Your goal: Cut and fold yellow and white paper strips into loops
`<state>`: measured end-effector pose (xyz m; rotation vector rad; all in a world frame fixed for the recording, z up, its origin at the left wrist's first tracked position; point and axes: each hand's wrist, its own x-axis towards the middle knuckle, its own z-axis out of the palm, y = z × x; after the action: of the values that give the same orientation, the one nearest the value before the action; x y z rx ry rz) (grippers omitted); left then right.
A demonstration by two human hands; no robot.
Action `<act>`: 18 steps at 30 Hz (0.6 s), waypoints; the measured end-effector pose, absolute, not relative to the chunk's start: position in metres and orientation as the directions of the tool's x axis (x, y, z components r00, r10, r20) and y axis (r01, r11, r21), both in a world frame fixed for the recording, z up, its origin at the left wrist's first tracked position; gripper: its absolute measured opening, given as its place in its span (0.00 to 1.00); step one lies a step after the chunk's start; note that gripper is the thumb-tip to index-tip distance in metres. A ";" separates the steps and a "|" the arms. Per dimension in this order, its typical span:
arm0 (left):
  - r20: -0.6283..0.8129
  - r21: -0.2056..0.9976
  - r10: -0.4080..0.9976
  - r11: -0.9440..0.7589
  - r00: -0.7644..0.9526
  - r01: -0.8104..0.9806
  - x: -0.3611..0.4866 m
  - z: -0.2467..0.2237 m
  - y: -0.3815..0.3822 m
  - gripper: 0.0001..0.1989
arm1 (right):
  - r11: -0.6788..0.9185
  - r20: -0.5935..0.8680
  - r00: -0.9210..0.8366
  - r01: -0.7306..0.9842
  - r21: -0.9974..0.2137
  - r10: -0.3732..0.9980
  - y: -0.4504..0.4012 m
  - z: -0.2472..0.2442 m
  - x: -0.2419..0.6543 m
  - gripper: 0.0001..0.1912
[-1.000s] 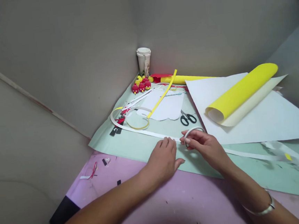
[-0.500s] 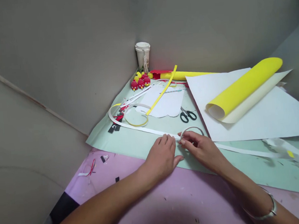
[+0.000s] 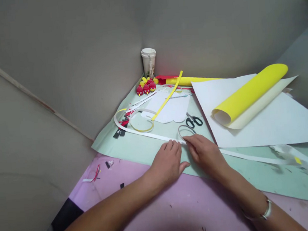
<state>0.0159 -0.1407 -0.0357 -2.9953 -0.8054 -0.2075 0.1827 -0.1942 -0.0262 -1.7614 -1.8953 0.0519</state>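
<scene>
A long white paper strip [image 3: 150, 134] lies along the pale green sheet, its left part curving up and back. My left hand [image 3: 166, 162] rests flat over the strip with its fingertips on it and its thumb stretched to the right. Just beside it, my right hand [image 3: 204, 152] pinches the strip between thumb and fingers. A narrow curl of the strip [image 3: 179, 130] rises above those fingers. Another white length [image 3: 254, 156] emerges right of my right hand; whether it is the same strip is hidden. Black-handled scissors [image 3: 193, 122] lie just beyond.
Behind stand a lidded cup [image 3: 149, 61] and several red and yellow balls [image 3: 146, 89]. A yellow paper roll [image 3: 249, 94] lies on white sheets [image 3: 276, 130] at the right. A yellow strip [image 3: 168, 96] crosses a white paper [image 3: 173, 110]. Grey walls [image 3: 56, 48] enclose the corner.
My right hand has turned, knuckles further up, and the curl has swung left and back over the fingers. My left hand stays on the strip. The view has shifted slightly.
</scene>
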 end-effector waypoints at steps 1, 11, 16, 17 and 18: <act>0.137 0.004 0.497 -0.865 0.857 0.501 0.016 -0.036 -0.141 0.33 | 0.146 0.366 -0.004 0.921 -0.360 0.930 -0.193 -0.031 0.183 0.16; 0.134 0.012 0.497 -0.866 0.857 0.500 0.016 -0.034 -0.141 0.33 | 0.150 0.440 0.139 0.814 -0.561 0.887 -0.195 -0.021 0.186 0.07; 0.111 0.013 0.511 -0.858 0.852 0.513 0.017 -0.032 -0.142 0.33 | -0.149 0.020 0.389 0.399 -0.905 0.921 -0.198 -0.006 0.196 0.19; 0.106 0.011 0.512 -0.858 0.852 0.514 0.017 -0.032 -0.142 0.33 | -0.188 -0.043 0.390 0.342 -0.921 0.920 -0.198 -0.006 0.200 0.21; 0.100 0.009 0.514 -0.857 0.852 0.515 0.017 -0.032 -0.142 0.33 | -0.215 -0.086 0.386 0.305 -0.928 0.918 -0.198 -0.007 0.203 0.22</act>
<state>0.0174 -0.1419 -0.0319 -3.0055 -0.8351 -0.1543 0.2030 -0.1975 -0.0065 -1.7328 -1.0792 0.8444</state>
